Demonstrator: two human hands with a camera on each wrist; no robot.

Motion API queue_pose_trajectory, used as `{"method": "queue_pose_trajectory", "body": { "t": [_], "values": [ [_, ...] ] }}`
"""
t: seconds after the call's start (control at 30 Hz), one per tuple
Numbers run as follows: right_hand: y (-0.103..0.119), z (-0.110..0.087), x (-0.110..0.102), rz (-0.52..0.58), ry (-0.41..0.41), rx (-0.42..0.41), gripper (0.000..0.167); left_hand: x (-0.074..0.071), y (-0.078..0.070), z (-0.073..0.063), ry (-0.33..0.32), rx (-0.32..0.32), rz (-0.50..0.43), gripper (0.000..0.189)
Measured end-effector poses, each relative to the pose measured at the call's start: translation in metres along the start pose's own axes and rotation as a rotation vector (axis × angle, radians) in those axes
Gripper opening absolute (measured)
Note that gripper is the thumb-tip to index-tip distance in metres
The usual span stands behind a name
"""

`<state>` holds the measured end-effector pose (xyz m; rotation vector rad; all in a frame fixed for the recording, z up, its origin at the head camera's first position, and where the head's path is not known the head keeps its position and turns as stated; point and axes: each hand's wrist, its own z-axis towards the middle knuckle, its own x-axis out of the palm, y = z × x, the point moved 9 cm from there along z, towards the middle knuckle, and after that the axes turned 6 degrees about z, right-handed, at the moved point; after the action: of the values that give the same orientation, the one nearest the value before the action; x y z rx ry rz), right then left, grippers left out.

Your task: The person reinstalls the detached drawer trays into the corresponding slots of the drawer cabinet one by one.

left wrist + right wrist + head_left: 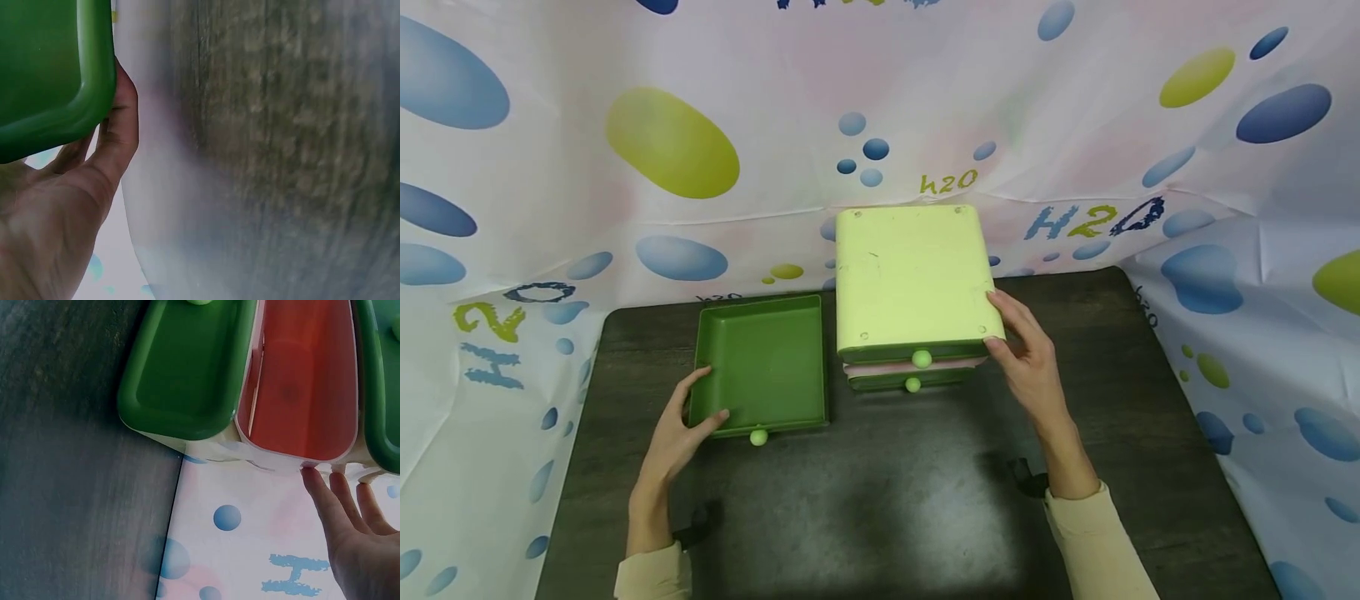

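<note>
A green drawer (765, 367) with a round light-green knob lies on the left of the dark table, hollow side up. My left hand (673, 442) grips its front left corner, thumb over the front rim and a finger over the left rim; the left wrist view shows fingers behind the green edge. Right of the drawer stands a small cabinet (913, 275) with a pale yellow top. Green drawer fronts sit above and below an open slot (300, 381), reddish inside. My right hand (1030, 358) touches the cabinet's right side with extended fingers, thumb at its front right corner.
The dark tabletop (880, 500) extends in front of the cabinet and to both sides. A white sheet (790, 83) with blue and green spots and H2O lettering hangs behind and beside the table, close to the cabinet's back.
</note>
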<state>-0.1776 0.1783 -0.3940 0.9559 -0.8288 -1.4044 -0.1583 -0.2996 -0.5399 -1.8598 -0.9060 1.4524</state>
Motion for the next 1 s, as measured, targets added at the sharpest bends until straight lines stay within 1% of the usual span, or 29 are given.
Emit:
{"method": "queue_pose_trajectory", "body": {
  "t": [0.13, 0.23, 0.3, 0.4, 0.47, 0.57, 0.67, 0.77, 0.9, 1.0],
  "values": [
    [-0.002, 0.001, -0.002, -0.004, -0.015, 0.021, 0.051, 0.003, -0.001, -0.007, -0.001, -0.002, -0.009, 0.079],
    [-0.003, 0.0, -0.001, -0.001, -0.007, 0.002, 0.051, 0.004, 0.0, -0.012, -0.011, -0.006, 0.001, 0.078],
    [-0.008, 0.0, -0.001, -0.009, 0.009, -0.022, 0.058, 0.005, 0.0, -0.015, -0.016, -0.007, 0.004, 0.077],
    [-0.017, -0.001, -0.003, -0.059, 0.019, -0.042, 0.069, 0.006, 0.0, -0.017, -0.023, -0.008, 0.006, 0.076],
    [-0.024, -0.001, -0.004, -0.095, 0.015, -0.033, 0.076, 0.006, -0.001, -0.02, -0.029, -0.008, 0.011, 0.076],
    [-0.026, 0.0, -0.006, -0.125, 0.006, -0.022, 0.081, 0.006, -0.001, -0.024, -0.036, -0.014, 0.01, 0.077],
    [-0.021, 0.001, -0.004, -0.115, 0.006, -0.026, 0.082, 0.008, 0.001, -0.03, -0.036, -0.027, 0.014, 0.078],
    [-0.007, 0.002, 0.0, -0.11, 0.012, -0.041, 0.077, 0.01, 0.002, -0.035, -0.032, -0.037, 0.009, 0.078],
    [0.009, 0.005, 0.003, -0.137, 0.012, -0.044, 0.071, 0.011, 0.003, -0.04, -0.046, -0.027, -0.001, 0.079],
    [0.01, 0.007, 0.004, -0.157, 0.008, -0.025, 0.07, 0.01, 0.003, -0.041, -0.053, -0.027, -0.017, 0.081]
  ]
}}
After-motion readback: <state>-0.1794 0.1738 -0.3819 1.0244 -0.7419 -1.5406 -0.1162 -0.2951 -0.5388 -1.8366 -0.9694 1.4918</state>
